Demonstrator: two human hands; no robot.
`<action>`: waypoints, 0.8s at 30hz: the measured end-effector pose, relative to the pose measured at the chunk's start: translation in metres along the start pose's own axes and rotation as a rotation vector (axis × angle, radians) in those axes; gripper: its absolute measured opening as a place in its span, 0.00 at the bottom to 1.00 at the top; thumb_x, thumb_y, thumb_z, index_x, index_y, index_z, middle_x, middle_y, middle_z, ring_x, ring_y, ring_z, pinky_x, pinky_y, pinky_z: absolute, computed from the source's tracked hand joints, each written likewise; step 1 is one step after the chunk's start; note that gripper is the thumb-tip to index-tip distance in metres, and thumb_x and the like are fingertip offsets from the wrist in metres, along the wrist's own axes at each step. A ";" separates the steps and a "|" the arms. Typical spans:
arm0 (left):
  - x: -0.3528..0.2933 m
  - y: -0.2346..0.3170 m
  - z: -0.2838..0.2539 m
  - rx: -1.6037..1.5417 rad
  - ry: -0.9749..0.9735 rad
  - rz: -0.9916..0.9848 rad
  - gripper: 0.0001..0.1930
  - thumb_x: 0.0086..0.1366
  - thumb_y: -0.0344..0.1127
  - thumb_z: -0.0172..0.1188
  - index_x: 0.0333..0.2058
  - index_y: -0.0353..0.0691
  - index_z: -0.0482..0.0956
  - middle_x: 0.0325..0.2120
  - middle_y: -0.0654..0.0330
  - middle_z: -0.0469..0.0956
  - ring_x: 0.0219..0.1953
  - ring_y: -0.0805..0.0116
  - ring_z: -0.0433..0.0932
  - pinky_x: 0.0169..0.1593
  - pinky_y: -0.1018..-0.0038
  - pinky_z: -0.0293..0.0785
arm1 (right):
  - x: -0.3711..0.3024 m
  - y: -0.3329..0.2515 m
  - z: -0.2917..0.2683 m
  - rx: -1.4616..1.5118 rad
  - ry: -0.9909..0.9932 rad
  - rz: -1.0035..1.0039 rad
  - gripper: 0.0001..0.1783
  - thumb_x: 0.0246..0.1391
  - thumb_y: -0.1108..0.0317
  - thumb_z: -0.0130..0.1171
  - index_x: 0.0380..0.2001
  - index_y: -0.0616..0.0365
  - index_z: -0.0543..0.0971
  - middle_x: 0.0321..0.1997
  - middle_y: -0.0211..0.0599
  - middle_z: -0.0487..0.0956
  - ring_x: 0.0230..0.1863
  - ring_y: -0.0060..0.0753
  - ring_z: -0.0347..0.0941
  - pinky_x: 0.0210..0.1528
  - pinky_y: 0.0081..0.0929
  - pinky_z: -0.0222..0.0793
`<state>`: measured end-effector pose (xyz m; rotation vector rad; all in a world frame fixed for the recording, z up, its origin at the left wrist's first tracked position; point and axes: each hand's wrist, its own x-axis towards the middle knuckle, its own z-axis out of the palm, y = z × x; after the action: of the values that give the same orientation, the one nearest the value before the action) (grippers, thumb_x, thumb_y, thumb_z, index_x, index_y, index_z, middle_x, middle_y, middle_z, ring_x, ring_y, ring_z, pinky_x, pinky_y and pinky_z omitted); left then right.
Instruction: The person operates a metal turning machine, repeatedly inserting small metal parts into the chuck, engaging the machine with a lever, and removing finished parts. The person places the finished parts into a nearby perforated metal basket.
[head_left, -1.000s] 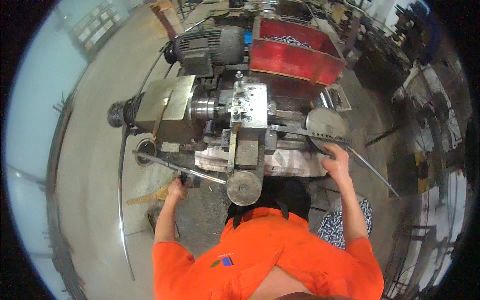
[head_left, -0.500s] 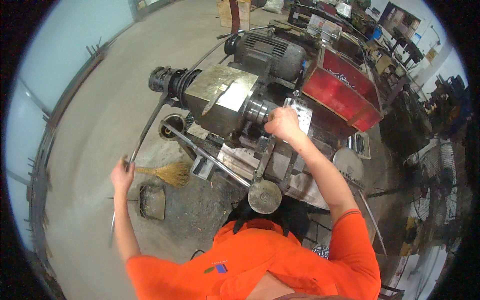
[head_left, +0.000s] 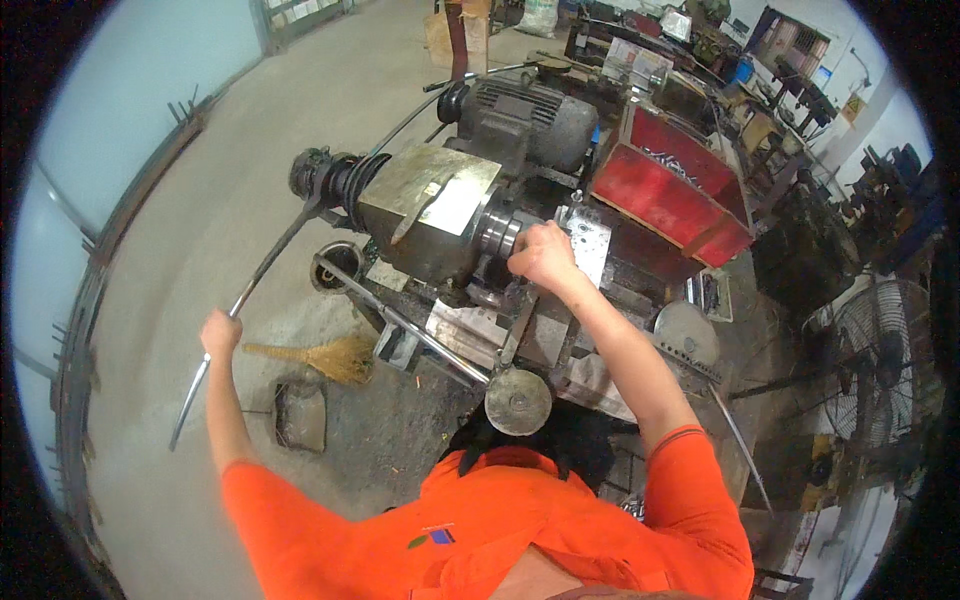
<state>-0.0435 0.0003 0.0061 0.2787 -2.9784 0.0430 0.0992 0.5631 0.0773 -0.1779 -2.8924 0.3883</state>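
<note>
My left hand (head_left: 220,332) is wrapped round a long metal lever (head_left: 268,258), out to the left. This lever runs up to the belt-and-pulley end of a small lathe (head_left: 425,190), whose headstock has a shiny metal top. My right hand (head_left: 545,258) is closed at the front of the bright steel spindle nose (head_left: 497,231). Whatever its fingers hold there is hidden by the hand. Just beyond that hand lies a pale metal plate (head_left: 592,250) on the machine. Closer to me, a second steel bar (head_left: 425,335) ends at a round metal disc (head_left: 517,401).
An electric motor (head_left: 535,120) sits behind the headstock. To the right stands a red bin (head_left: 650,200) with small metal parts inside. On the floor at left lie a straw broom (head_left: 340,360) and a dustpan (head_left: 300,415). A large fan (head_left: 880,355) stands far right.
My left hand has swung the lever slightly outward to the left. My right hand stays at the spindle nose. The whole view has shifted a little.
</note>
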 end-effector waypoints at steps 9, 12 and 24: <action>-0.145 0.070 -0.020 -0.200 -0.043 -0.049 0.16 0.51 0.44 0.58 0.32 0.36 0.75 0.28 0.44 0.77 0.35 0.43 0.76 0.40 0.55 0.71 | 0.004 -0.002 0.001 -0.020 -0.062 -0.053 0.13 0.24 0.63 0.54 0.15 0.60 0.80 0.21 0.53 0.77 0.29 0.53 0.75 0.34 0.40 0.72; -0.164 0.094 -0.035 -0.240 -0.053 0.051 0.15 0.50 0.42 0.59 0.32 0.37 0.75 0.28 0.45 0.77 0.36 0.43 0.76 0.40 0.55 0.71 | 0.000 0.006 -0.006 -0.138 -0.104 -0.022 0.14 0.27 0.62 0.57 0.19 0.61 0.81 0.27 0.50 0.79 0.38 0.49 0.75 0.44 0.40 0.70; -0.162 0.147 -0.078 -0.056 0.151 0.492 0.17 0.53 0.38 0.60 0.37 0.31 0.74 0.25 0.49 0.77 0.31 0.51 0.78 0.34 0.62 0.73 | -0.062 0.078 -0.127 -0.052 0.479 -0.175 0.30 0.27 0.65 0.59 0.44 0.54 0.76 0.56 0.50 0.65 0.50 0.54 0.64 0.52 0.43 0.63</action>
<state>0.0978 0.1770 0.0564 -0.4456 -2.8139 0.0335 0.1959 0.6604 0.1636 -0.0192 -2.4220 0.2040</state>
